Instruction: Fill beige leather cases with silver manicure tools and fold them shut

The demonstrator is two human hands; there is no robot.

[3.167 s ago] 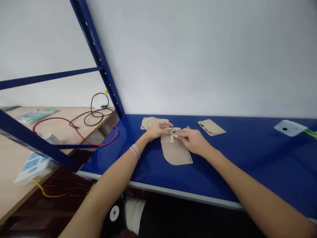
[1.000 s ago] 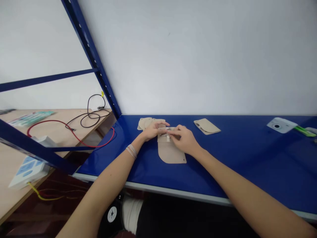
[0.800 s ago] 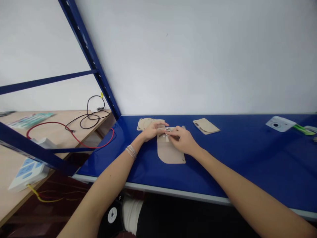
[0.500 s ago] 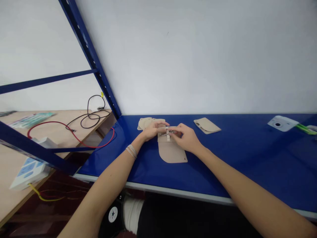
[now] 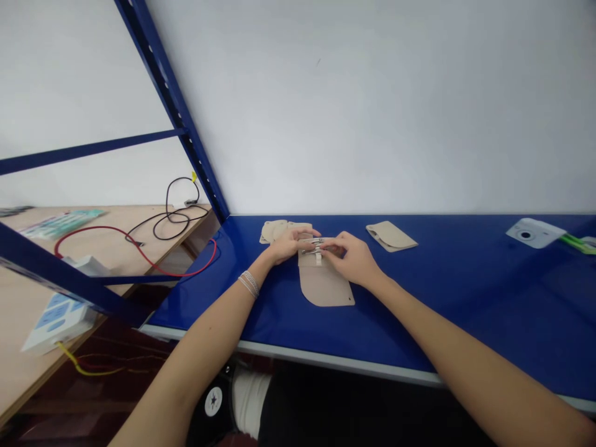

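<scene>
An opened beige case lies on the blue table, its rounded flap towards me and a small dark snap at one corner. Slim silver metal tools lie across its upper part, by a pale strap. My left hand reaches in from the left, its fingertips closed on one end of a silver tool. From the right, my right hand pinches the other end between thumb and fingers. The tools' exact kind is too small to make out, and my fingers cover part of them.
Beige cases are piled behind my left hand. Another folded beige case lies to the right. Farther right is a white camera-shaped item with a green strip. A blue rack post, red cable and power strip are left.
Both hands stay at the case, with only small finger movements around the silver tool. The whole view has shifted slightly.
</scene>
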